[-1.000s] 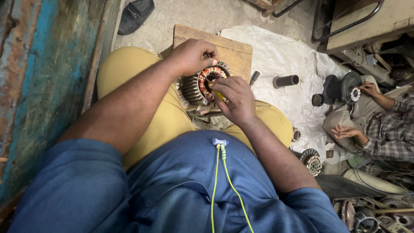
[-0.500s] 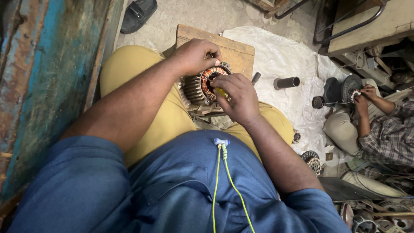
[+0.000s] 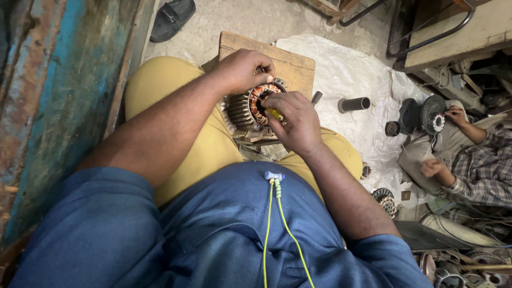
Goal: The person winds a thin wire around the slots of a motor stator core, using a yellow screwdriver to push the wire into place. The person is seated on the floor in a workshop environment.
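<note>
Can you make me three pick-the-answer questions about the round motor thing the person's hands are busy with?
1. Where does the motor stator sit?
A. on the person's lap
B. on the white sheet
C. on the sandal

2. What colour is the tool handle in the right hand?
A. red
B. yellow
C. black

3. What is the left hand doing?
A. hanging free
B. gripping the stator's top edge
C. holding the black tube

Answers: 1 A, it rests on the yellow trousers. 2 B, yellow shows between the fingers. 3 B, its fingers curl over the rim.
</note>
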